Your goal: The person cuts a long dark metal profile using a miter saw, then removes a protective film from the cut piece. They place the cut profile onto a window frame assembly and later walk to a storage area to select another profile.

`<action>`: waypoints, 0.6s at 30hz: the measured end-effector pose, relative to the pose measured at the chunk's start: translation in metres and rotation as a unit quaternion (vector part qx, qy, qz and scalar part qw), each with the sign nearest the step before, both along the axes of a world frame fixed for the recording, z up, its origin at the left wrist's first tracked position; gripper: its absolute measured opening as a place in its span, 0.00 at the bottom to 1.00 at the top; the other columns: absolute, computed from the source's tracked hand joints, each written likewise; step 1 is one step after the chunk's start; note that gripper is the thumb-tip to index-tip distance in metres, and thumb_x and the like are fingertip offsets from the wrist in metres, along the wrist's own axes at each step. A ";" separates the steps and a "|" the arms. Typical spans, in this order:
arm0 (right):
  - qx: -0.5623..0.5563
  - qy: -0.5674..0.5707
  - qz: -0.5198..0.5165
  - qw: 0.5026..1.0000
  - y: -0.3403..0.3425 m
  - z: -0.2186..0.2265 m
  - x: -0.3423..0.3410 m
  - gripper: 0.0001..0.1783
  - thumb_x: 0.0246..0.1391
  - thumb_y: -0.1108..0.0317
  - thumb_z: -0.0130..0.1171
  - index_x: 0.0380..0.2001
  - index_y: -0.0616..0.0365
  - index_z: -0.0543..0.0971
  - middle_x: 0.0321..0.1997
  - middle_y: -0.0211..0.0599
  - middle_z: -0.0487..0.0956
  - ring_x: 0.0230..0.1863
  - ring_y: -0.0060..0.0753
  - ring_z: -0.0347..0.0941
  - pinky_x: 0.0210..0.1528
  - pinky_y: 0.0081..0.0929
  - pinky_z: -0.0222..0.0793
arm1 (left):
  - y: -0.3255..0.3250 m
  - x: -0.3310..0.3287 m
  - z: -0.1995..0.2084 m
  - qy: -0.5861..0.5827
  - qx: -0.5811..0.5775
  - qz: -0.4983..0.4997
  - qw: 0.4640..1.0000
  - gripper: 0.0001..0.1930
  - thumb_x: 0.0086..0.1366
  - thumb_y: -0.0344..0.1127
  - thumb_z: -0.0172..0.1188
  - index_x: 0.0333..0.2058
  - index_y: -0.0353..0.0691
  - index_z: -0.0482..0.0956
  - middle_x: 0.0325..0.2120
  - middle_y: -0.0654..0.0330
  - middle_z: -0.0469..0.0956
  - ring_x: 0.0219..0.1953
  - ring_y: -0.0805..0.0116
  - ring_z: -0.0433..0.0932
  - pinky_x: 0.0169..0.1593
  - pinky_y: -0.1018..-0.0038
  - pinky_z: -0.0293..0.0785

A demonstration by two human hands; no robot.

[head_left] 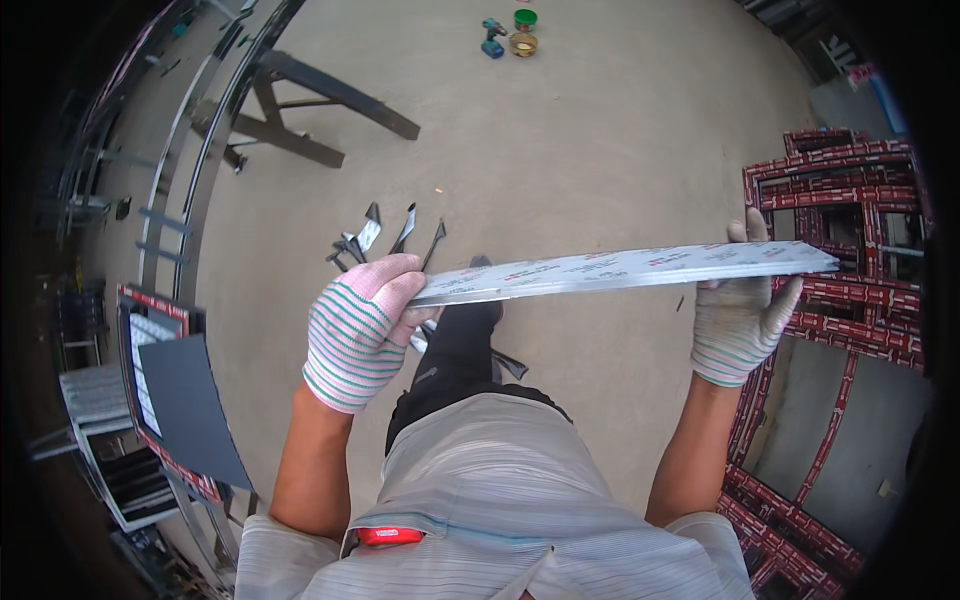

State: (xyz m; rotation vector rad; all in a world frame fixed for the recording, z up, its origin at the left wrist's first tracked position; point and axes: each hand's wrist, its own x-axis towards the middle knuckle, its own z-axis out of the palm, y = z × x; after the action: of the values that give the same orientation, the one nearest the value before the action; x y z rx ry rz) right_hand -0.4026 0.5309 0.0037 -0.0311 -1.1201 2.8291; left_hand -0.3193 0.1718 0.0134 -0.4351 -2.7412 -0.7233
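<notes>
A long metal profile strip (600, 272), wrapped in pale printed film, spans across in front of my body at about chest height. Its left end sits in my left hand (365, 320), which wears a striped knit glove and has its fingers closed round it. Near the other end, my right hand (745, 310) in a dirty whitish glove supports the strip from beneath, with fingertips showing beyond its far edge and the thumb apart. The right tip of the strip reaches past that hand. Part of the right palm is hidden behind the strip.
Red-wrapped frames (830, 190) stack along the right. Dark scraps of wrapping (405, 228) lie on the floor near my feet. A work stand (320, 100) with long rails is at upper left, above a dark panel (190, 405). A cordless drill (492, 38) and tubs (523, 43) sit far ahead.
</notes>
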 end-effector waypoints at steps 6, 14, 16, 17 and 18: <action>0.119 -0.057 -0.107 0.985 0.081 -0.036 -0.114 0.40 0.65 0.41 0.52 0.69 0.56 0.60 0.39 0.24 0.72 0.30 0.19 0.64 0.34 0.23 0.64 | 0.021 -0.162 -0.049 -0.169 0.111 -0.061 0.977 0.11 0.56 0.34 0.70 0.35 0.39 0.79 0.31 0.55 0.79 0.34 0.55 0.80 0.38 0.65 0.77; 0.129 -0.148 -0.199 0.960 0.181 -0.031 -0.276 0.14 0.66 0.59 0.57 0.48 0.54 0.78 0.35 0.26 0.78 0.27 0.18 0.66 0.29 0.21 0.64 | 0.088 -0.425 -0.013 -0.322 0.083 -0.064 0.941 0.17 0.64 0.45 0.65 0.43 0.37 0.82 0.32 0.53 0.80 0.36 0.58 0.81 0.42 0.68 0.77; 0.117 -0.123 -0.190 0.967 0.202 -0.030 -0.314 0.13 0.66 0.61 0.57 0.47 0.56 0.78 0.34 0.27 0.79 0.26 0.18 0.66 0.26 0.20 0.63 | 0.094 -0.482 -0.004 -0.244 0.052 -0.078 0.965 0.16 0.64 0.41 0.65 0.46 0.36 0.82 0.33 0.53 0.81 0.36 0.59 0.81 0.43 0.69 0.77; 0.107 -0.125 -0.208 0.964 0.212 -0.031 -0.333 0.12 0.66 0.61 0.57 0.47 0.56 0.78 0.34 0.27 0.79 0.26 0.19 0.65 0.26 0.20 0.63 | 0.098 -0.511 0.000 -0.199 0.069 -0.070 0.975 0.16 0.64 0.39 0.65 0.46 0.36 0.81 0.34 0.53 0.81 0.37 0.59 0.81 0.44 0.69 0.77; 0.105 -0.127 -0.226 0.960 0.225 -0.030 -0.353 0.12 0.67 0.62 0.57 0.47 0.56 0.78 0.33 0.27 0.78 0.25 0.19 0.65 0.25 0.20 0.63 | 0.105 -0.541 -0.001 -0.154 0.093 -0.063 0.982 0.15 0.64 0.36 0.65 0.47 0.35 0.81 0.34 0.53 0.81 0.38 0.60 0.81 0.45 0.69 0.76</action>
State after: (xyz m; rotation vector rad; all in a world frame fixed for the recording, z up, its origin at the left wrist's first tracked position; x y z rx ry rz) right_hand -0.7555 0.7560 -0.0263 -0.5710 -1.2634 2.3343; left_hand -0.8602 0.2772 0.0119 -0.4936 -2.9076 -1.1574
